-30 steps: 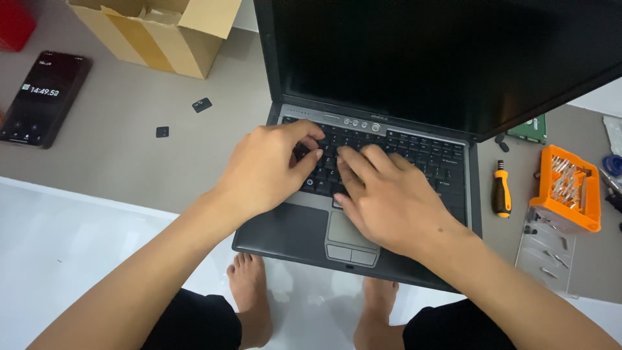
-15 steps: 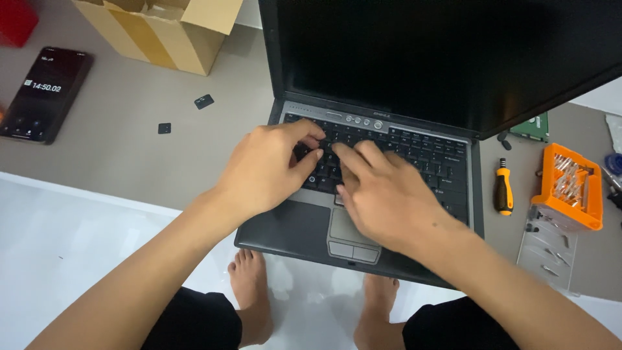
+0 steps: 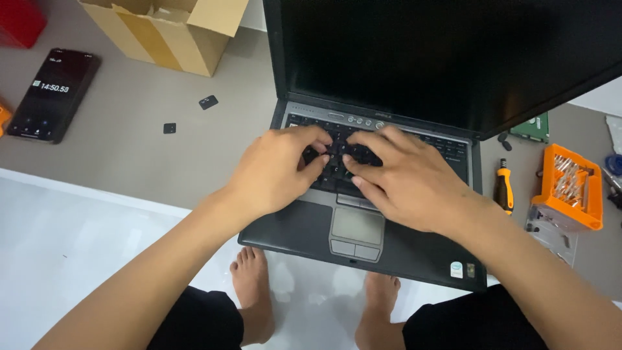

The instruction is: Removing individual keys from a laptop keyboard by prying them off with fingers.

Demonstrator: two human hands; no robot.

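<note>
Laptop point(image 3: 389, 194), dark grey and open with its screen unlit, is found at the near edge of a grey table point(image 3: 129, 155), its front lip overhanging the edge above two bare feet on a white floor. To its left, two small black key caps point(image 3: 208, 102) lie loose on the table, a black phone point(image 3: 54, 94) with a lit display further left, and an open cardboard box point(image 3: 170, 29) behind them. To its right, a screwdriver point(image 3: 503, 189) with a black and orange handle lies just beside the casing, an orange bit holder point(image 3: 570, 186) beyond it, and a green circuit board point(image 3: 531, 126) partly hidden behind the screen. Nothing is seen between the hands and the keyboard. The left hand point(image 3: 275, 172) is laid palm down on the keys, fingers curled and pressing at the middle rows. The right hand point(image 3: 408, 181) is set likewise, fingers bent, tips meeting the left's over the same keys. Whether a key is pinched cannot be told.
</note>
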